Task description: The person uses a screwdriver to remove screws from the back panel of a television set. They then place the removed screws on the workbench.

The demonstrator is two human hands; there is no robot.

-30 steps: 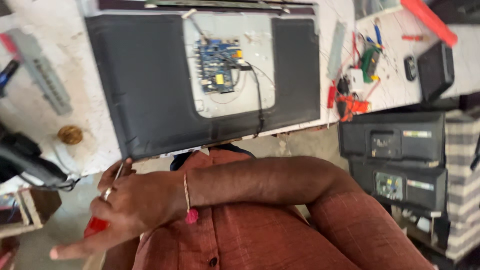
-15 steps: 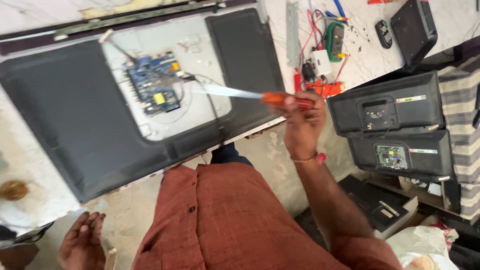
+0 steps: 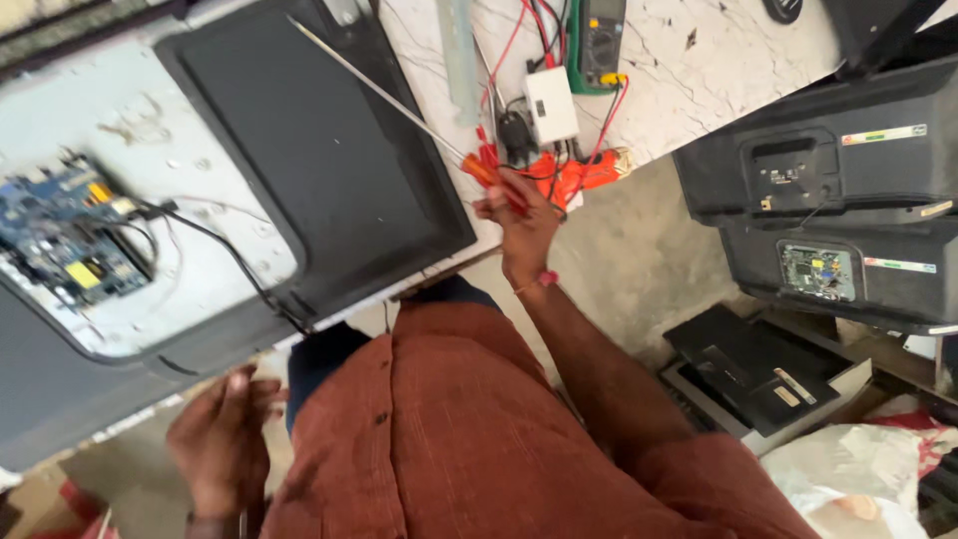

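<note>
long screwdriver raised over the opened flat screen

the right hand [image 3: 524, 225] has its grip closed around the orange handle of a long screwdriver [image 3: 399, 100], near the front edge of the table [image 3: 699, 70]. the thin metal shaft slants up and to the left from the hand, crossing above the dark back cover of the flat screen [image 3: 329, 170] that lies face down on the table; whether the tip touches the cover cannot be told. the left hand [image 3: 225, 439] hangs low beside the rust-coloured shirt [image 3: 459, 429], below the table edge, fingers loosely spread and holding nothing. on the screen's bare pale panel sits a blue circuit board [image 3: 60, 245] with a black cable [image 3: 230, 260] running from it toward the cover's edge. just beyond the right hand lie a white adapter [image 3: 551, 105], red leads and a multimeter [image 3: 599, 40]. to the right, apart from the table, two dark monitors [image 3: 828, 230] stand stacked.
</note>
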